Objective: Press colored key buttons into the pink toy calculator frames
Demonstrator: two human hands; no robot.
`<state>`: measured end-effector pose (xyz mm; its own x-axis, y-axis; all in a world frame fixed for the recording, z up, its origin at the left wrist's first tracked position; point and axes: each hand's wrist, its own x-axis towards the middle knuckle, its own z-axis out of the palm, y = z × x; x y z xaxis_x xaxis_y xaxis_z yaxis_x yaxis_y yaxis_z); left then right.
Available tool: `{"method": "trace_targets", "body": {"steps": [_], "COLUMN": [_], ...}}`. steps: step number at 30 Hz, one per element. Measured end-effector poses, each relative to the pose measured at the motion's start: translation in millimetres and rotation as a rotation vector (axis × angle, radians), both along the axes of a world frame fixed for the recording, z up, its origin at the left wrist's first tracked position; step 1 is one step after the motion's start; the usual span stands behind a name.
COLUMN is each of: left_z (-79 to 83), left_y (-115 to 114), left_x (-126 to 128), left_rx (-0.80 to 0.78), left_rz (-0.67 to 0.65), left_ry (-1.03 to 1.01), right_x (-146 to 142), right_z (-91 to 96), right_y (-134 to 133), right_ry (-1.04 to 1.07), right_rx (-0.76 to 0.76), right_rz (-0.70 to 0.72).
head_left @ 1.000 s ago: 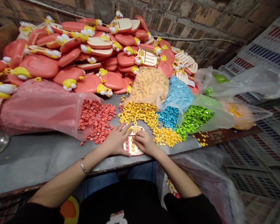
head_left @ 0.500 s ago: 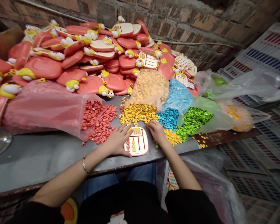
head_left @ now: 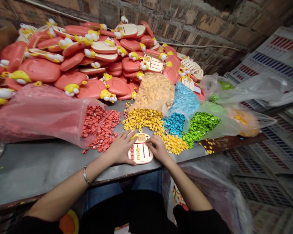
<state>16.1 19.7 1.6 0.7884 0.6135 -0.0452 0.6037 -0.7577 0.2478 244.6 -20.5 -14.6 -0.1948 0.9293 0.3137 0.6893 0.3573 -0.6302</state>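
Note:
A cream toy board (head_left: 145,157) with red slots lies flat on the grey table near its front edge. Red and yellow pieces sit in its two left slots; the slots to the right show bare. My left hand (head_left: 119,148) grips the board's left side, fingers over its yellow top and thumb at the lower edge. At the upper right of the board, my right hand (head_left: 158,148) has its thumb and fingers pinched together over a slot. Whatever those fingertips hold is too small to make out.
Loose red pieces (head_left: 104,130), yellow pieces (head_left: 146,119), blue pieces (head_left: 174,123) and green pieces (head_left: 202,125) spill from plastic bags behind the board. More yellow pieces (head_left: 174,144) lie right of my right hand. Red-backed toy boards (head_left: 117,86) are heaped against the brick wall.
My right hand has moved left from the loose pieces onto the board's upper right part. My left hand still holds the board in place. The view has shifted slightly.

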Motion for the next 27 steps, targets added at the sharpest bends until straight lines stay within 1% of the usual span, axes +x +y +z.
{"method": "trace_targets", "body": {"steps": [2,5,7,8,10,11,13,15,16,19,22,25,27], "left_z": [-0.2,-0.3,0.0,0.1,0.2,0.0,-0.8,-1.8,-2.4,-3.9,-5.7,-7.5,-8.4], "left_y": [0.1,0.5,1.0,1.2,1.6,1.6,1.6,1.4,1.3,1.8,2.9,3.2,2.8], "left_x": [0.0,-0.5,-1.1,-1.5,-2.3,-2.8,-3.7,-4.5,-4.8,-4.5,-2.6,-0.6,0.3], "left_rx": [0.000,-0.003,-0.002,-0.002,-0.004,-0.006,-0.009,-0.010,-0.011,-0.003,0.014,0.001,-0.006], "left_rz": [-0.001,0.001,0.000,0.000,-0.002,-0.004,-0.010,-0.015,-0.016,-0.028,-0.056,-0.086,-0.098], "left_ry": [-0.002,-0.015,-0.008,-0.001,0.010,0.008,-0.004,-0.014,-0.016,-0.024,-0.042,-0.039,-0.025], "right_x": [-11.9,-26.8,-26.8,-23.2,-9.9,-1.2,17.1,32.8,38.4,45.4,41.7,32.6,23.9], "right_z": [-0.9,3.7,11.6,16.1,24.0,26.4,26.3,19.5,14.1,-3.3,-10.2,-2.0,5.6], "right_y": [0.9,5.3,3.1,-0.9,-14.6,-23.6,-43.2,-61.4,-68.9,-82.8,-82.7,-69.5,-53.2], "right_ry": [0.045,0.091,0.106,0.115,0.132,0.132,0.102,0.020,-0.027,-0.115,-0.078,0.041,0.108], "right_rx": [-0.009,-0.035,-0.072,-0.086,-0.080,-0.061,-0.010,0.012,0.004,-0.050,-0.040,0.015,0.034], "right_rz": [0.001,0.113,0.198,0.213,0.164,0.104,-0.058,-0.199,-0.245,-0.289,-0.287,-0.296,-0.273]}}
